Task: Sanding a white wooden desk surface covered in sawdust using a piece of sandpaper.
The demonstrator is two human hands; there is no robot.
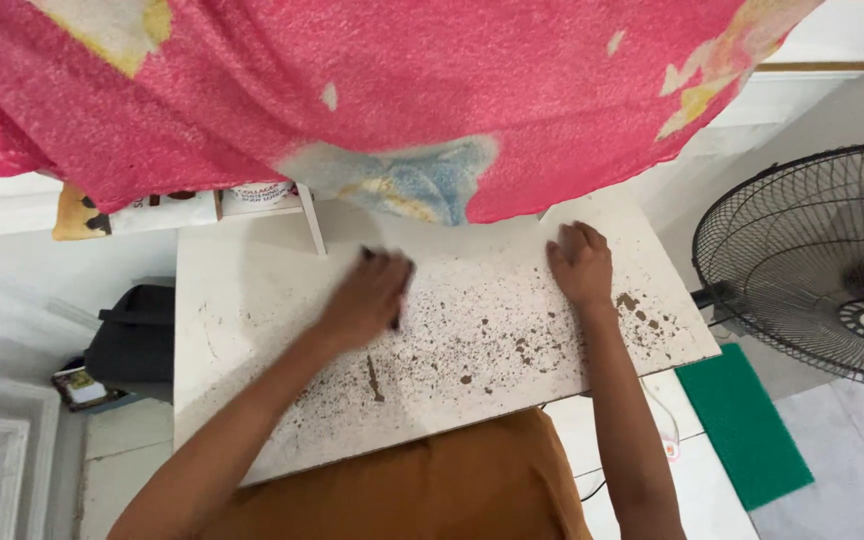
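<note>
Head view: white board, speckled w/ brown stains, lies flat across the lap. Left hand curled, fingers closed on a small dark tool, mostly hidden, approx. mid-board. Right hand spread flat, pressing the far right part. Board prob. stiff, light; best gripped at edges. Pink cloth hangs above.

Left hand, centre frame, is motion-blurred; the dark item in its grip cannot be identified. Pink cloth hides the board's far edge. Fan is cropped at right.
</note>
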